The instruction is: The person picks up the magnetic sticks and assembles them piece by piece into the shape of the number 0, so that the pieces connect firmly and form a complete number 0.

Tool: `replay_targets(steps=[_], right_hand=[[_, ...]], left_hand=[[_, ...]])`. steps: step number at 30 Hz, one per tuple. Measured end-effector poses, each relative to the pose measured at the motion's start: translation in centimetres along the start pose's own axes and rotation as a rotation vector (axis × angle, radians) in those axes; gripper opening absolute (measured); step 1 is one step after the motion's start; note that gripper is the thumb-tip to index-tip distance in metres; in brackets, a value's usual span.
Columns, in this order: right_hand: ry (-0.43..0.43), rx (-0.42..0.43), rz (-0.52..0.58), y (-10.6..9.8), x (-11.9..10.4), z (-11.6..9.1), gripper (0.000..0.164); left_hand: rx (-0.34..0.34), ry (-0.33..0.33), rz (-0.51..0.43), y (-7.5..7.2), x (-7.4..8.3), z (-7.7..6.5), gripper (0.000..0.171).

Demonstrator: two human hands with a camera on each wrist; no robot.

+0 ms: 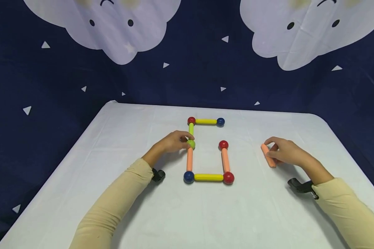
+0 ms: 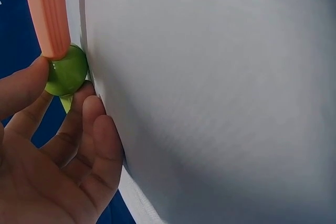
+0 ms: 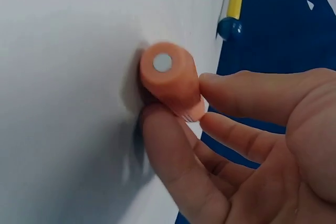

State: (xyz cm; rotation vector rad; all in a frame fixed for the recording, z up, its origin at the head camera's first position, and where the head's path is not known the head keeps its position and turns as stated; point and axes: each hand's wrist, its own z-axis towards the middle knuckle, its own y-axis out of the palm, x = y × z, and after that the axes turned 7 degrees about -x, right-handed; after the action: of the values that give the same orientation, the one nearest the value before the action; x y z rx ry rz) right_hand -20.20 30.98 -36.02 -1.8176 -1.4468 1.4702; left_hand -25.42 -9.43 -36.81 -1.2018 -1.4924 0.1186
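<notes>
At the middle of the table, my left hand (image 1: 175, 141) pinches the green ball (image 1: 191, 144). A lime rod (image 1: 191, 129) runs from this ball to a red ball (image 1: 191, 120), and an orange rod (image 1: 189, 159) joins it on the near side, down to a blue ball (image 1: 188, 177). In the left wrist view the thumb and fingers hold the green ball (image 2: 68, 72) beneath the orange rod (image 2: 50, 14). Off to the right, my right hand (image 1: 286, 151) grips a loose orange magnetic rod (image 1: 268, 156). Its end, with a round silvery magnet (image 3: 163, 62), faces the right wrist camera.
A yellow rod (image 1: 208, 177) links the near blue ball to a red ball (image 1: 229, 178). From there another orange rod (image 1: 225, 160) reaches a second red ball (image 1: 223, 145). At the far side, a yellow rod (image 1: 206, 121) ends in a blue ball (image 1: 220, 122). Dark patterned cloth (image 1: 199, 79) hangs behind the white table (image 1: 252, 214).
</notes>
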Motion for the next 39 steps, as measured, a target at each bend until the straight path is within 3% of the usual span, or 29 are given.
replay_targets(steps=[25, 33, 39], right_hand=[[0.036, 0.002, -0.016, 0.5, -1.3, 0.7, 0.057], [-0.063, 0.044, 0.117, 0.1, -1.7, 1.9, 0.058], [-0.059, 0.006, 0.281, 0.4, -1.8, 3.3, 0.058]], left_hand=[[0.003, -0.009, 0.001, 0.2, 0.1, -0.2, 0.036], [0.007, -0.015, -0.001, 0.2, 0.0, -0.1, 0.035], [0.006, -0.019, -0.005, 0.2, 0.2, -0.2, 0.036]])
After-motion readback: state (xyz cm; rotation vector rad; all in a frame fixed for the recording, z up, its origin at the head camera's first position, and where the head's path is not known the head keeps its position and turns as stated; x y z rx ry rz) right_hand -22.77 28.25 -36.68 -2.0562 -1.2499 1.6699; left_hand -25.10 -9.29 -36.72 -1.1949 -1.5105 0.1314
